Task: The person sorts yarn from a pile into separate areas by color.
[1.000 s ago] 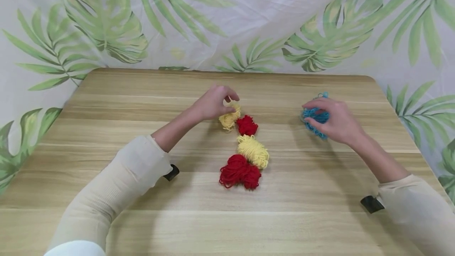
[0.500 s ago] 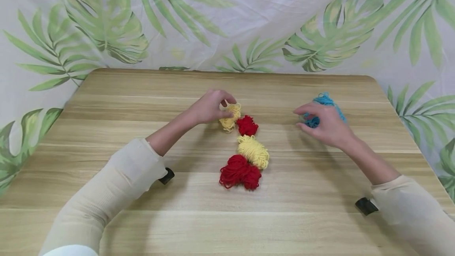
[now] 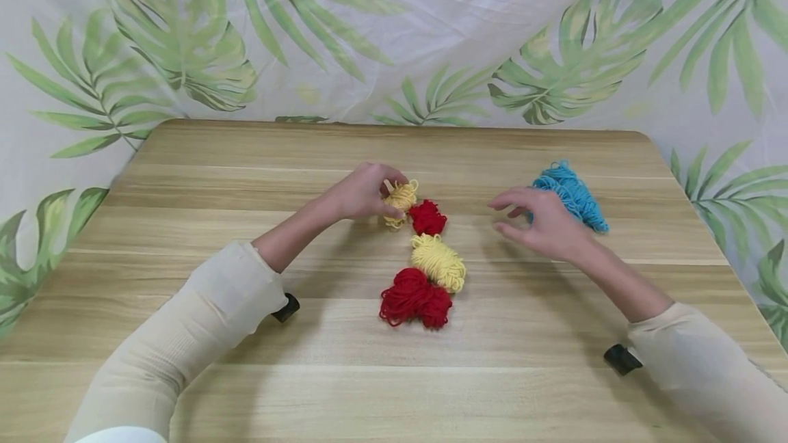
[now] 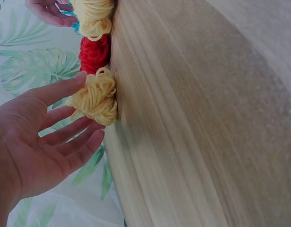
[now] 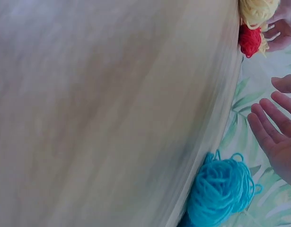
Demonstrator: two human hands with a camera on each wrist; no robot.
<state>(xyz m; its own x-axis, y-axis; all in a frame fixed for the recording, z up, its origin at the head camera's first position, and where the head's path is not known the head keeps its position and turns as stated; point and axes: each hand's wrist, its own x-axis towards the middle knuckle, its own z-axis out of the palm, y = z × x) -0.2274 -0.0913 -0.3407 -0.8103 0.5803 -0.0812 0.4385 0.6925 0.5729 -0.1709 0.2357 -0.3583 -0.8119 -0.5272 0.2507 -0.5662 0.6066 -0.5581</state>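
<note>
**Both arms reach forward, hands loose**

The left hand (image 3: pixel 362 191) lies well forward near the middle, fingers nearly straight and slightly spread in the left wrist view (image 4: pixel 39 142), palm turned sideways, gripping nothing. The right hand (image 3: pixel 542 221) hovers further right, fingers (image 5: pixel 270 127) extended and apart, thumb pointing inward, palm empty. Both forearms are bare from the wrist to mid-forearm; cream sleeves cover the rest. Each arm angles inward from the near corners, elbows low
</note>
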